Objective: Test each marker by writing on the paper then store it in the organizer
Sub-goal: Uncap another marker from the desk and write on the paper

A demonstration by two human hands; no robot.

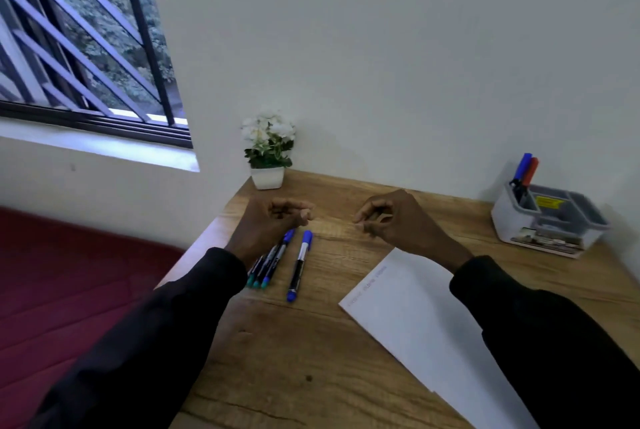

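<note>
A blue marker [299,266] lies capped on the wooden desk [294,359], alone. Left of it a bunch of several markers [270,264] lies side by side, partly under my left wrist. My left hand [273,220] hovers above them, fingers curled in, holding nothing. My right hand [391,217] hovers over the desk just beyond the paper's far corner, fingers loosely curled, empty. The white paper [415,317] lies at the right with faint writing along its left edge; my right sleeve covers part of it. The grey-and-white organizer [547,224] at the far right holds a blue and a red marker [524,169] upright.
A small white pot of white flowers [267,151] stands at the desk's far left corner against the wall. A barred window [86,40] is at the upper left. A red surface [69,290] lies below the desk's left edge.
</note>
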